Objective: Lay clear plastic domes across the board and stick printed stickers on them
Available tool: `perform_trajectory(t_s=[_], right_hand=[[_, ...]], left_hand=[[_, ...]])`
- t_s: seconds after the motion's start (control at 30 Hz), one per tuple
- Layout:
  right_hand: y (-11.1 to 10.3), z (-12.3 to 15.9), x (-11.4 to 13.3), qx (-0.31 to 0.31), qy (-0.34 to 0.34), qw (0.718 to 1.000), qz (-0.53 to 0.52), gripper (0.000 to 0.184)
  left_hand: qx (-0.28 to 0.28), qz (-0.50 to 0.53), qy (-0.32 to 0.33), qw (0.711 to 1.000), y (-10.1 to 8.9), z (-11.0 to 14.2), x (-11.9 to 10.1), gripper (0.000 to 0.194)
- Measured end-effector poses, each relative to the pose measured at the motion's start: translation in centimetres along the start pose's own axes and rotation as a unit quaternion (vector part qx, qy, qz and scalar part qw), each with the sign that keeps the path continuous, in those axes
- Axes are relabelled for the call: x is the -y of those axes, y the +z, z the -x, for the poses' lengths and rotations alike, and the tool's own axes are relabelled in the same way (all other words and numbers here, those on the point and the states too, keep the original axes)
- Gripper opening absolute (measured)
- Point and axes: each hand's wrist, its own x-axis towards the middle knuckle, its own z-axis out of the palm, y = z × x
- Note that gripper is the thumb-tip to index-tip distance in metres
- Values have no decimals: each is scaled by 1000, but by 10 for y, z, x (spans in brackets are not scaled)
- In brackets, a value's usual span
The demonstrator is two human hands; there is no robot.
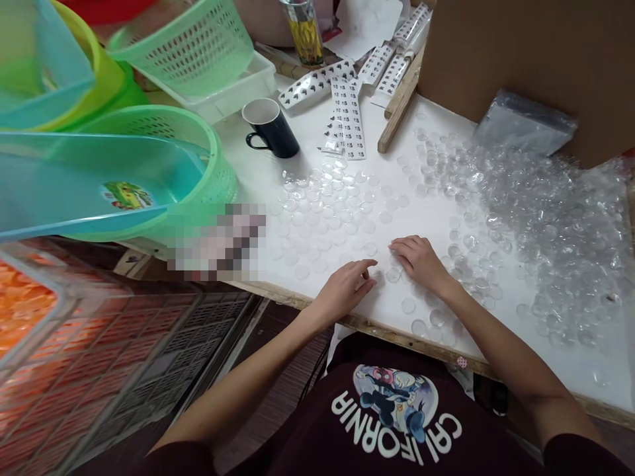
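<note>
My left hand (347, 284) rests near the front edge of the white table (431, 211), fingers stretched toward a clear glass dome (393, 274) lying between both hands. My right hand (419, 259) lies flat, fingers spread, its tips touching clear domes in front of it. Neither hand grips anything. Rows of clear domes (327, 198) are laid out flat beyond the hands. A big loose heap of domes (546, 225) covers the table's right side.
A black mug (272, 127) stands at the back left, beside strips of printed stickers (347, 112). Green baskets (193, 46) and a teal tray (89, 178) are stacked at left. A cardboard box (520, 53) with a plastic bag (526, 122) stands at back right. Orange crates (30, 317) sit lower left.
</note>
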Motion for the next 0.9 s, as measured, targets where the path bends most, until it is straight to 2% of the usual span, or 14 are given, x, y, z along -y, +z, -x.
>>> perform_trajectory(t_s=[0.1, 0.17, 0.23, 0.3, 0.43, 0.5, 0.67, 0.8, 0.9], right_hand=[[0, -1, -6, -12, 35, 999, -18, 26], [-2, 1, -8, -46, 75, 995, -46, 30], [-5, 5, -8, -91, 110, 989, -47, 35], [-8, 11, -4, -113, 111, 987, -23, 35], [-10, 24, 8, -33, 24, 999, 2, 27], [-8, 28, 11, -2, 3, 1000, 9, 24], [-3, 26, 10, -12, 14, 1000, 7, 19], [0, 23, 9, -23, 21, 999, -19, 17], [0, 24, 11, -44, 36, 997, -59, 17]], left_hand=[[-7, -84, 27, 996, 1, 3, 1, 34], [2, -115, 48, 992, 3, 2, 1, 37], [13, -128, 60, 990, 5, 0, 1, 32], [20, -138, 65, 988, 7, -2, -1, 22], [26, -152, 64, 986, 6, -3, -1, 13], [19, -158, 67, 985, 5, -2, -1, 13], [13, -173, 90, 981, 5, 3, -3, 27], [27, -201, 82, 976, 7, 2, -4, 17], [9, -201, 84, 976, 7, 2, -5, 20]])
